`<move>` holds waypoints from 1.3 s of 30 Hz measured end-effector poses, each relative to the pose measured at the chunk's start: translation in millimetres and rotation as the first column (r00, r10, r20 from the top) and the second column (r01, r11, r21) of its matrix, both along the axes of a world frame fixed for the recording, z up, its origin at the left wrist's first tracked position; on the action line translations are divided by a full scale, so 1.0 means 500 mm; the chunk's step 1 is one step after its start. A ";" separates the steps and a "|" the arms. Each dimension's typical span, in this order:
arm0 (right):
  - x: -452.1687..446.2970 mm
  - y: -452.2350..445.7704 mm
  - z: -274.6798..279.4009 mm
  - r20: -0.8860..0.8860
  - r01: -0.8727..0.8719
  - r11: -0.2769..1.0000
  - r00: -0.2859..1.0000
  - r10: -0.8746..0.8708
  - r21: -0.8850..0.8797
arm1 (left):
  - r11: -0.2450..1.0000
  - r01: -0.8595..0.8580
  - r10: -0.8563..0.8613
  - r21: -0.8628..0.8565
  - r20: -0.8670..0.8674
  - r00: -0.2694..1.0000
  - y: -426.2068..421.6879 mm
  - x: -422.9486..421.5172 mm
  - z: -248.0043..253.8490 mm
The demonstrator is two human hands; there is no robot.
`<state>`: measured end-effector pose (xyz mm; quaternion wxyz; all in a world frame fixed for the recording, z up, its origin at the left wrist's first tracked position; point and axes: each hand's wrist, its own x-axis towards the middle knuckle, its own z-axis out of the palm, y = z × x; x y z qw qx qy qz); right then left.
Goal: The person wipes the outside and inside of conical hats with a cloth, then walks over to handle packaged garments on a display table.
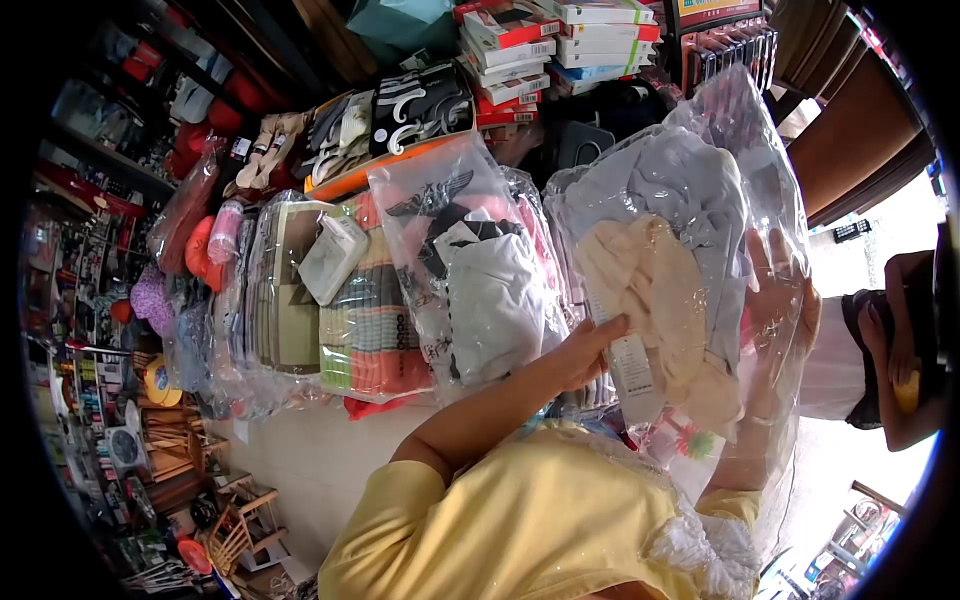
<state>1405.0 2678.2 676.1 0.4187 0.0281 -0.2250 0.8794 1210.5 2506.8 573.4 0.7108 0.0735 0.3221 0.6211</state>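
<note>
A clear plastic bag [690, 165] holds folded grey-blue cloth, with a cream cloth garment [650, 285] lying over it. A white printed label [632, 362] shows at the bag's near left side. My left hand [590, 352] is closed on the bag's left edge beside this label, thumb on top. At the right, my right hand [780, 295] is seen through clear plastic, fingers stretched out along the bag's side; whether it is inside or under the film I cannot tell. Another clear bag [495, 300] with white and black clothing lies just left of my left hand.
Bagged striped towels [370, 330] and folded cloths [285, 290] extend leftward. Behind stand an orange-edged box of socks [420, 110] and stacked cartons [510, 60]. Another person's hand [903, 365] is at the right. Wooden stools [240, 525] stand low at left.
</note>
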 end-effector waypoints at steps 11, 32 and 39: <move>0.177 -0.171 -0.362 0.748 -0.110 0.740 0.079 -0.659 0.664 | 0.974 -0.026 0.035 -0.227 0.033 0.999 0.032 -0.007 -0.056; 0.167 -0.262 -0.263 0.506 0.364 0.923 0.823 -0.257 -0.123 | 0.988 -0.153 0.154 0.028 -0.283 0.947 0.115 -0.070 0.085; 0.226 -0.222 -0.406 0.614 0.642 0.700 0.699 -0.367 -0.313 | 0.914 -0.055 0.024 -0.401 -0.081 0.996 0.073 -0.017 -0.094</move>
